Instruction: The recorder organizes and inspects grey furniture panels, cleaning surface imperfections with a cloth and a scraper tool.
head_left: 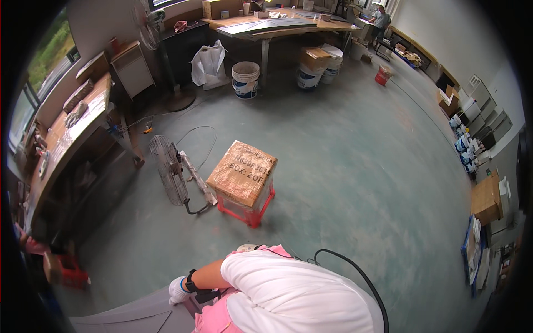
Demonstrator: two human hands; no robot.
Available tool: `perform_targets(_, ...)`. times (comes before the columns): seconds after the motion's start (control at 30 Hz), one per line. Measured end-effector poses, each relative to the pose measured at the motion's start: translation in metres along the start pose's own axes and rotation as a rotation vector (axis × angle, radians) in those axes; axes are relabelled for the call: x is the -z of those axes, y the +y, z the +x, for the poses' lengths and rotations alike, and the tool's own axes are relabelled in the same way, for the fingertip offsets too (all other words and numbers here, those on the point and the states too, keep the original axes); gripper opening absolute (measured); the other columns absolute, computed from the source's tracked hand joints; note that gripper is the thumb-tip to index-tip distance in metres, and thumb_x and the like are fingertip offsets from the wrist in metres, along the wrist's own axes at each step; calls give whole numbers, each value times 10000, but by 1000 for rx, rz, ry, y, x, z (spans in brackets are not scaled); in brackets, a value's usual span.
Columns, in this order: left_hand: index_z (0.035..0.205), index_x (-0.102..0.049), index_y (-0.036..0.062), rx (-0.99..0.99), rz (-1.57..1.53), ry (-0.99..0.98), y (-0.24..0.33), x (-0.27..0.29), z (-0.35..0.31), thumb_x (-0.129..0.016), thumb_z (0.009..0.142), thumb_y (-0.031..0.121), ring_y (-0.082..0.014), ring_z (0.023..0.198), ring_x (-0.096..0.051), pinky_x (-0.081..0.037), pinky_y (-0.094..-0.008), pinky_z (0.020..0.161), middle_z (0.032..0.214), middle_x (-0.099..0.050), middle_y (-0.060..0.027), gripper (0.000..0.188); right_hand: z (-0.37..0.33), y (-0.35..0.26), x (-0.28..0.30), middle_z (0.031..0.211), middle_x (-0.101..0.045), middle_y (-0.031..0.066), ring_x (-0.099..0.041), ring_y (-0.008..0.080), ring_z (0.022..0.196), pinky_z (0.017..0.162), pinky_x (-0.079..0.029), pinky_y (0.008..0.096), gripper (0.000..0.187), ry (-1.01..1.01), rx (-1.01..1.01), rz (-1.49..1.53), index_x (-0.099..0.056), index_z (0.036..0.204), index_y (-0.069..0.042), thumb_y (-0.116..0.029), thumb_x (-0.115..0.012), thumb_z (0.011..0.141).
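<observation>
My right hand (pixel 177 291), in a white knitted glove with a dark band at the wrist, is at the lower left. Its fingers are curled over the upper edge of a large grey panel (pixel 130 317). The panel has thin dark lines on it and runs out past the lower rim. A black object (pixel 207 297), too hidden to name, shows just below the wrist. My white sleeve and pink apron (pixel 216 317) fill the bottom middle. My left hand is out of view.
Ahead stands a wrapped cardboard box (pixel 242 171) on a red-framed stool (pixel 254 215). A floor fan (pixel 169 169) lies beside it with its cord. A black cable (pixel 355 267) loops to my right. Buckets (pixel 245 80) and workbenches (pixel 266 26) stand farther off; a person (pixel 381 20) is at the back.
</observation>
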State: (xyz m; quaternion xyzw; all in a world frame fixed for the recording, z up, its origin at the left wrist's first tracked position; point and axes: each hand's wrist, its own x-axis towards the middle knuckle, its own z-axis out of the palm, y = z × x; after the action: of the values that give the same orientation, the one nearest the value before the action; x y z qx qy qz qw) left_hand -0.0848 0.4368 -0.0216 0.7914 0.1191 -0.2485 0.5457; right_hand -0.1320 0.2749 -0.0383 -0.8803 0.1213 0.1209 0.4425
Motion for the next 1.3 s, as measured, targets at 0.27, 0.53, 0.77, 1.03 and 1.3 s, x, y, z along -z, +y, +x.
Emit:
perform_targets(0.27,1430,-396,24,85,-91,102,-26,46,-9,-441,853,768,-309,1276,-477,-398,-445,1048,1407,-492,-125,942,0,3,5,973,-685,233,-646,409,952,842,-503,477,573,-39,-3,-12,-703,972,15,-493,-439,939)
perform_targets(0.53,1425,-401,20,288,-324,221,-100,146,-46,-440,853,769,-306,1271,-485,-402,-441,1047,1399,-501,-127,944,12,1,18,1083,-660,237,-612,406,1041,900,-477,478,529,-226,31,-69,-669,1115,-59,-487,-398,963)
perform_targets(0.77,1438,-378,-10,295,-497,147,-146,178,-46,-455,802,817,-302,1259,-500,-455,-435,994,1381,-508,-170,1046,20,-10,21,1198,-613,198,-553,376,1147,969,-443,438,495,-291,188,-221,-601,1224,-93,-455,-357,989)
perform_targets(1.03,1429,-387,43,296,-429,201,-139,158,-83,-457,844,764,-309,1183,-566,-509,-457,974,1336,-539,-157,931,18,-19,24,1137,-636,222,-564,411,1106,943,-443,465,527,-311,201,-246,-614,1161,-68,-490,-353,982)
perform_targets(1.3,1444,-382,77,356,-619,239,-139,153,-79,-519,842,726,-333,1204,-524,-580,-468,852,1405,-447,-124,896,20,-19,27,1151,-636,219,-565,413,1113,939,-444,464,537,-345,201,-259,-615,1171,-73,-500,-351,980)
